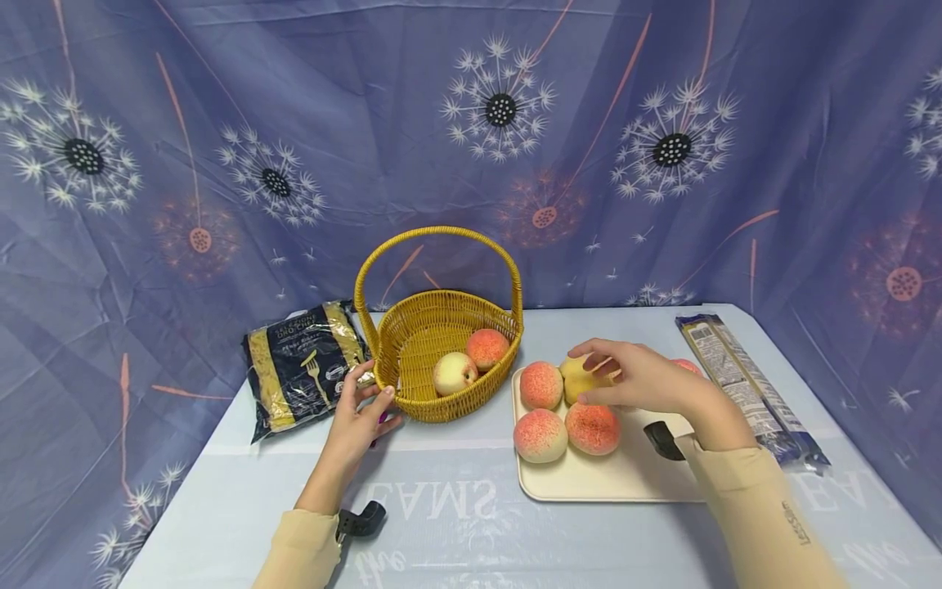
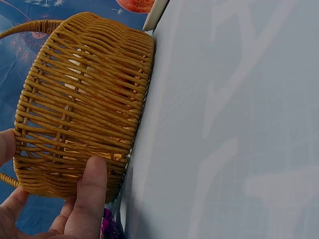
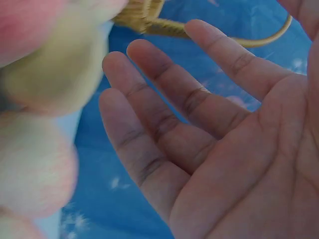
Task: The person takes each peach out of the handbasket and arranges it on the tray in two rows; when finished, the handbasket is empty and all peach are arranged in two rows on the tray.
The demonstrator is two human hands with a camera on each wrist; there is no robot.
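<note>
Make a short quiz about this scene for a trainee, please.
1. How many peaches lie inside the basket?
2. True or false: the left hand touches the basket wall.
3. The right hand is over which thing: A) pasta bag, B) yellowish peach on the tray, C) basket handle?

Key: 1. Two. 2. True. 3. B; fingers spread, not closed on it.

left hand (image 2: 75, 209) touching wicker basket (image 2: 84, 99), seemingly
</note>
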